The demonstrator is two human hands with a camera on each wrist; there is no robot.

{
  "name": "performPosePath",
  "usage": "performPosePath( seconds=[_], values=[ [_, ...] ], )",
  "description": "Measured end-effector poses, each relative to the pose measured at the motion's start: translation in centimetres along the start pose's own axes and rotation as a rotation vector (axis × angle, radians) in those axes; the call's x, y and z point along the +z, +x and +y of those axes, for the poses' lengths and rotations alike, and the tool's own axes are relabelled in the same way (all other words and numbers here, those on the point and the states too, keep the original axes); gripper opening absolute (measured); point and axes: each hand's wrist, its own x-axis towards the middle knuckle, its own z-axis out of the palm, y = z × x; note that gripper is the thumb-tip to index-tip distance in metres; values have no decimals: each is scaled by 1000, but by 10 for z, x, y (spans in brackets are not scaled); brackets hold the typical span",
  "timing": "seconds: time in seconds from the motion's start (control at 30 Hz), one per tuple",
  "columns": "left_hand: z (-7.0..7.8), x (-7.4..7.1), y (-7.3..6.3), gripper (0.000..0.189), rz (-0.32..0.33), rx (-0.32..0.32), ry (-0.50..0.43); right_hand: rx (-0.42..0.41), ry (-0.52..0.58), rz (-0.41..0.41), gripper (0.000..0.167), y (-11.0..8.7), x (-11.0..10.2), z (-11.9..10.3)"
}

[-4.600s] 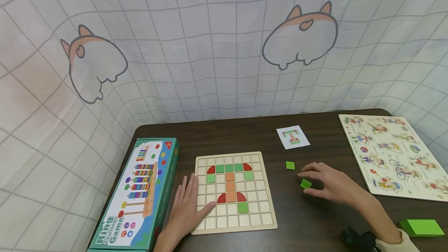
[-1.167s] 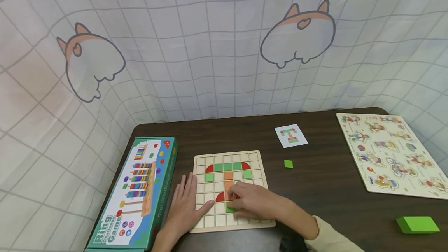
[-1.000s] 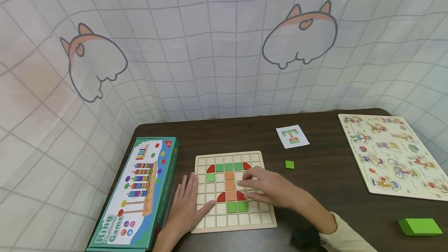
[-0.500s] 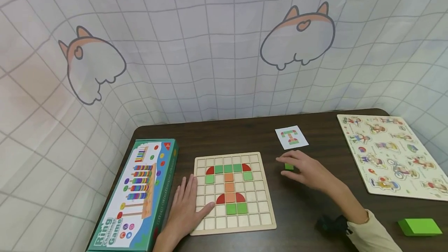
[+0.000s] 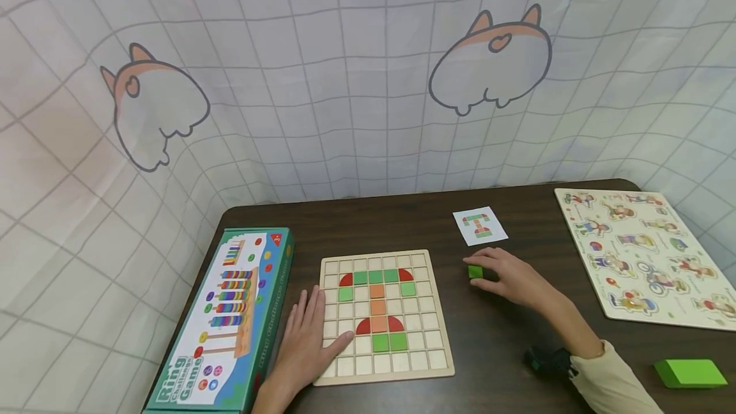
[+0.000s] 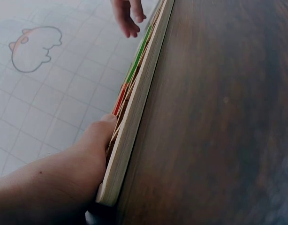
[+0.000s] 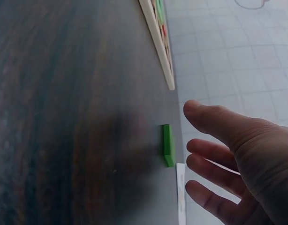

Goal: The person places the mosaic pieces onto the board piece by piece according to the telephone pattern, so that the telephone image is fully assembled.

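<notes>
My left hand (image 5: pixel 305 340) lies along the left edge of a wooden grid board (image 5: pixel 419 359), fingers straight and thumb over its surface. The left wrist view shows that thumb (image 6: pixel 99 129) on the board's edge. Red quarter-round, green square and orange square tiles fill some of the cells. To the right of the board, a loose green square tile (image 5: pixel 475 271) is on the dark table. My right hand (image 5: pixel 508 278) hovers at this tile, thumb and fingers spread on either side. In the right wrist view a gap separates the green tile (image 7: pixel 168 145) from the fingertips.
A small pattern card (image 5: pixel 480 226) lies behind the loose tile. The ring game box (image 5: pixel 230 318) stands at the left. A picture puzzle board (image 5: pixel 644 254) and a green block (image 5: pixel 690 373) are on the right. A grid-patterned curtain (image 5: pixel 368 82) hangs behind the table.
My right hand picked up a green tile, set it on the board beside another green one and let go. It then moved right to the last loose tile. My left hand stayed put.
</notes>
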Motion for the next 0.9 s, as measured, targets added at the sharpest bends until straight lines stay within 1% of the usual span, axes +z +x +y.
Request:
performPosePath(
  seconds=[0.07,0.3,0.47,0.57,0.73,0.8,0.9],
  values=[
    [0,0,0,105,1,3,1,8,5,-6,42,0,1,2],
    [2,-1,1,105,-19,-15,6,23,40,-14,42,0,5,8],
    [2,-2,1,105,-20,-14,9,41,56,-17,41,2,6,10],
    [1,-2,1,104,-16,-10,8,38,68,-15,35,4,7,11],
    [1,-2,1,104,-16,-7,9,12,58,3,15,6,10,11],
    [1,-2,1,104,-17,-7,10,4,46,11,11,6,11,11],
    [1,-3,0,104,-16,-5,5,3,23,30,10,6,13,10]
  ],
)
